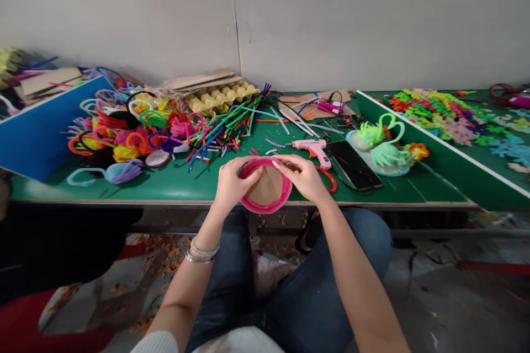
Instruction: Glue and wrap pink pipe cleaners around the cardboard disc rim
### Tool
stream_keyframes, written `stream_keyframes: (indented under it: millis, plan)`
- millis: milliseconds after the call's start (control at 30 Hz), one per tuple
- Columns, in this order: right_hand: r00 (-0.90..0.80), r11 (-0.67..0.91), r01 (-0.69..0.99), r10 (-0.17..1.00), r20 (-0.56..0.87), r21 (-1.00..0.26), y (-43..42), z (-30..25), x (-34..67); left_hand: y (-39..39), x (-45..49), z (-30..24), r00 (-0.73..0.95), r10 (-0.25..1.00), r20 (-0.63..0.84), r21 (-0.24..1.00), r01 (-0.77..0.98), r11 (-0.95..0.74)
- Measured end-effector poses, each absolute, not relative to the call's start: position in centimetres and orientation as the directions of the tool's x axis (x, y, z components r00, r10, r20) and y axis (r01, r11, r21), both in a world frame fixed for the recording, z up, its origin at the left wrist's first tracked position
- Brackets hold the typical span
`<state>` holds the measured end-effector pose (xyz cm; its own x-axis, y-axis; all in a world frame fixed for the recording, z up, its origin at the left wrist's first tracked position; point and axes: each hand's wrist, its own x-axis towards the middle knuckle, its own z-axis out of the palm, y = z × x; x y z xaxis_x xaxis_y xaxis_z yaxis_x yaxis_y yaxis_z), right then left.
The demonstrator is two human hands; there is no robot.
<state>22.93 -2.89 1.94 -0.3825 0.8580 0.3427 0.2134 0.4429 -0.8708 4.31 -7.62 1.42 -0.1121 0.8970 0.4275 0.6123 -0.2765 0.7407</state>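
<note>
Between my two hands is a round pink-rimmed piece [267, 207] with a flat brown cardboard-like base inside, held over the table's front edge. My left hand [237, 183] grips its left side, the thumb reaching over the rim. On the upper right, my right hand [304, 176] holds the same rim with thumb and fingers. Just behind the right hand lies a pink hot glue gun [312, 147]. Orange-handled scissors [330, 181] are partly hidden beside that hand. A dark phone [351, 164] rests to their right.
Fuzzy pipe-cleaner swans [128, 127] pile up at left beside a blue divider [53, 127]. Loose pipe cleaners [232, 127] and a yellow egg tray [223, 96] lie behind. Two green swans [387, 146] sit at right, before a white-topped divider [439, 154]. Flower shapes [451, 116] lie beyond.
</note>
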Motion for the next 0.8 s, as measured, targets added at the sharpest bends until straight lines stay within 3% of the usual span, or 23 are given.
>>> stream_keyframes:
  millis: [467,667,800]
  plan:
    - [-0.403,0.436,0.195,0.852,0.334,-0.879,-3.1,2.1,22.9,-7.3,4.3,1.2,-0.172,0.92,0.353,0.871,0.42,-0.256]
    - [-0.376,0.36,0.19,0.886,0.271,-0.914,-3.0,2.1,23.0,-7.6,3.4,1.6,-0.034,0.985,0.17,0.977,0.137,-0.163]
    - [-0.357,0.304,0.151,0.904,0.235,-0.941,-2.7,1.8,22.9,-8.1,2.9,0.7,0.093,0.993,0.067,0.993,0.087,-0.075]
